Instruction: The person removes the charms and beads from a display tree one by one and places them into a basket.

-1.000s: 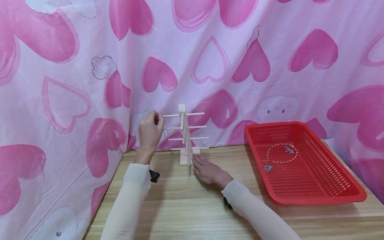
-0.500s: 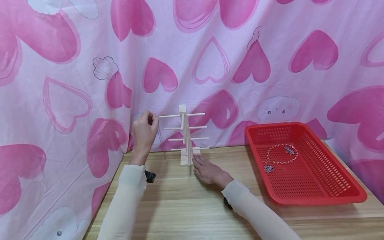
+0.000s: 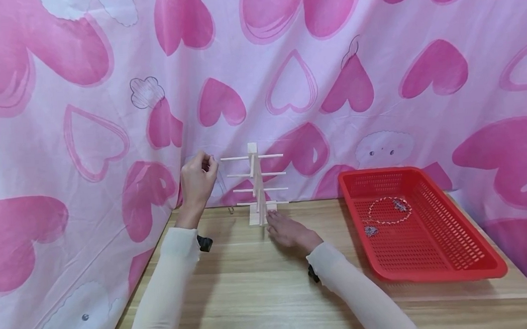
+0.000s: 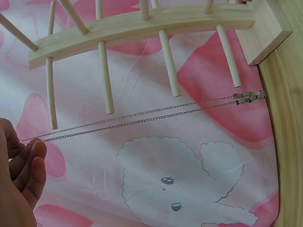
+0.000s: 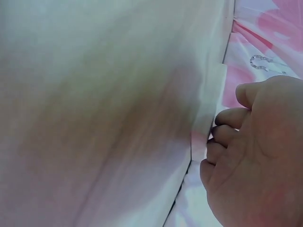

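A thin silver chain necklace (image 4: 142, 116) hangs doubled from my left hand (image 3: 196, 183), which pinches its upper end between thumb and fingertips. Square metal links (image 4: 250, 97) weigh down its lower end, just above the tabletop. Beside it stands a pale wooden peg rack (image 4: 142, 23) with rods sticking out on both sides. The left hand is level with the top left rod (image 3: 233, 159), a short way beyond its tip. My right hand (image 3: 290, 231) lies low with extended fingers touching the rack's base (image 4: 265, 33); in the right wrist view its palm (image 5: 265, 151) shows.
A red plastic basket (image 3: 433, 274) stands on the right of the wooden table (image 3: 253, 296). Inside lie a beaded loop (image 3: 387, 223) and two small silver clumps, one of them a chain heap (image 3: 371, 231). Pink heart-print cloth (image 3: 285, 82) hangs behind and at the sides.
My left hand has moved slightly left, off the top rod's tip, and the hanging necklace has come into sight beside the rods. The right hand stays at the base.
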